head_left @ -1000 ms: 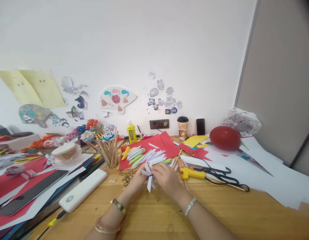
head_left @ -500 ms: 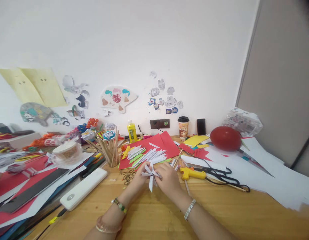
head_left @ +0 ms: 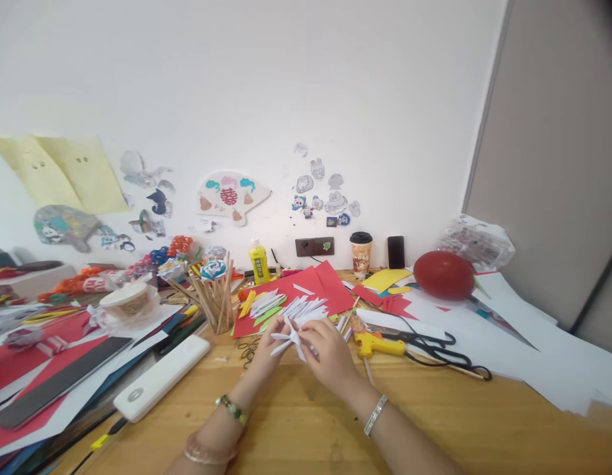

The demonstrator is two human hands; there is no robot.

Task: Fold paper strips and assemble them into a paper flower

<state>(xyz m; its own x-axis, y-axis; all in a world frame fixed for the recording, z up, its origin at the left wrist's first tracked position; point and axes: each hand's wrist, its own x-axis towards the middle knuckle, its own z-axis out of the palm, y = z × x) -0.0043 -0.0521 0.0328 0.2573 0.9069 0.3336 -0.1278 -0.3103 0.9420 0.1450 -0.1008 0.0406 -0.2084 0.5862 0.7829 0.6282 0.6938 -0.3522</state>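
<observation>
Between my two hands is a white folded-paper piece [head_left: 292,338] with several narrow arms spreading out like a star. My left hand [head_left: 269,349] grips it from the left, its fingers partly hidden behind the paper. On the other side, my right hand [head_left: 330,349] pinches an arm of it with thumb and fingers. Just beyond the hands, white folded paper strips [head_left: 306,309] and a few green ones lie on red paper sheets [head_left: 330,284]. Several small rubber bands [head_left: 247,351] lie beside my left hand.
A yellow glue gun [head_left: 379,344] and black-handled scissors [head_left: 434,343] lie to the right. Farther back stand a paper cup [head_left: 361,256], a yellow bottle [head_left: 259,262] and a red balloon [head_left: 443,274]. On the left are a bundle of sticks [head_left: 219,307] and a white power bank [head_left: 162,377].
The white paper piece has turned in my hands, so its arms point in different directions. My right hand's fingers have shifted on it. The whole view has moved slightly.
</observation>
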